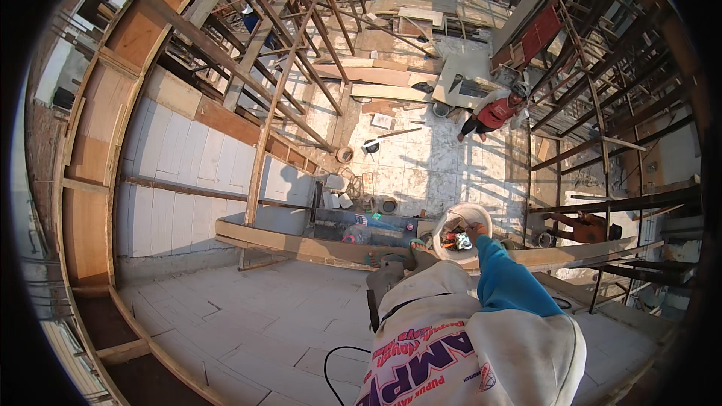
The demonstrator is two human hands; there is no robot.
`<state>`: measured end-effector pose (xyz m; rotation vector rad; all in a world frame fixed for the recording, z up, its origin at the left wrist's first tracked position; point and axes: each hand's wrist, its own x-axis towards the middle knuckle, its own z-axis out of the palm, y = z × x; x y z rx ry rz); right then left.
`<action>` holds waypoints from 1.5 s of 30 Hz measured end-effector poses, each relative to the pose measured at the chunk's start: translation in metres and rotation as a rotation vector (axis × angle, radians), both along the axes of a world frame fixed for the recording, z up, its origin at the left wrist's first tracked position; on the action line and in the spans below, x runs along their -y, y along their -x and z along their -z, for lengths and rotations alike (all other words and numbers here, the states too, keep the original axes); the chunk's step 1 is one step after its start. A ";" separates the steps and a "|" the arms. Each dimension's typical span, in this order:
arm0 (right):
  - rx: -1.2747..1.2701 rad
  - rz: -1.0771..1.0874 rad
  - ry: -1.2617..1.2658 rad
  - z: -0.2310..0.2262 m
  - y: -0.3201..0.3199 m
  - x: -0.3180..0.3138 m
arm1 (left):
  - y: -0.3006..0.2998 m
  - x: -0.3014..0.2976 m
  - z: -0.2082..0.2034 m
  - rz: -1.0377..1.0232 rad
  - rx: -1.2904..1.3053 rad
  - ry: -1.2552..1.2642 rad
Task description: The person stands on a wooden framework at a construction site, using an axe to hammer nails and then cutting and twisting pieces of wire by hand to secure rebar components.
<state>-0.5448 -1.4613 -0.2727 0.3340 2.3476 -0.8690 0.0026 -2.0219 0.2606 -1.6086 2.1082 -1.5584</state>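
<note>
My right hand (476,231), at the end of a blue sleeve (505,274), reaches down to a round whitish bucket (487,218) just ahead of me. It is at the inner right side of the bucket, and its fingers are too small to make out. Inside the bucket lie some small items (460,240), white, dark and orange, whose kind I cannot make out. The bucket is beside my feet, by a long wooden plank (301,243). Green sandals show on my feet (417,243). My left hand does not show; my pale printed shirt (429,346) fills the lower middle.
Far below is a tiled floor (436,173) with boards and containers. A person in a red vest (496,113) stands there; another in orange (590,228) is at the right. Poles (271,128) rise at the left, scaffolding (602,135) at the right. White blocks (248,308) lie behind the plank.
</note>
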 end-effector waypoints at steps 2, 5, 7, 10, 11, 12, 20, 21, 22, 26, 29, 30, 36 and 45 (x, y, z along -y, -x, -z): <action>0.129 -0.097 -0.023 0.012 -0.033 -0.019 | 0.018 0.012 -0.016 -0.164 0.056 -0.033; 0.176 -0.386 -0.199 0.029 -0.064 -0.023 | 0.001 0.000 -0.037 -0.317 0.160 -0.100; 0.270 -0.241 -0.284 -0.019 -0.074 -0.031 | -0.008 -0.006 -0.027 -0.013 0.159 0.096; 0.269 -0.038 -0.272 -0.030 -0.089 -0.059 | -0.018 -0.004 -0.024 -0.414 0.069 -0.192; 0.224 0.074 -0.212 -0.017 -0.104 -0.075 | -0.003 0.003 -0.020 -0.346 0.019 -0.183; 0.185 0.161 -0.159 -0.006 -0.117 -0.084 | 0.005 0.003 -0.017 -0.302 -0.022 -0.176; -0.060 0.422 -0.280 0.035 -0.143 -0.095 | 0.038 0.070 0.045 -0.399 -0.752 -0.587; -0.094 0.434 -0.189 0.031 -0.141 -0.095 | 0.051 0.074 0.053 -0.396 -0.752 -0.609; -0.130 0.446 -0.099 0.026 -0.138 -0.096 | 0.062 0.079 0.060 -0.391 -0.750 -0.630; -0.205 0.532 -0.071 0.007 -0.144 -0.090 | 0.111 0.105 0.086 -0.342 -0.720 -0.732; -0.261 0.644 -0.047 0.007 -0.153 -0.089 | 0.149 0.131 0.110 -0.298 -0.697 -0.825; -0.249 0.650 -0.065 -0.002 -0.150 -0.087 | 0.161 0.139 0.118 -0.289 -0.696 -0.857; -0.212 0.807 -0.094 -0.026 -0.168 -0.073 | 0.254 0.192 0.180 -0.208 -0.632 -1.087; -0.101 1.112 -0.136 -0.033 -0.270 -0.039 | 0.437 0.202 0.332 -0.172 -0.383 -1.502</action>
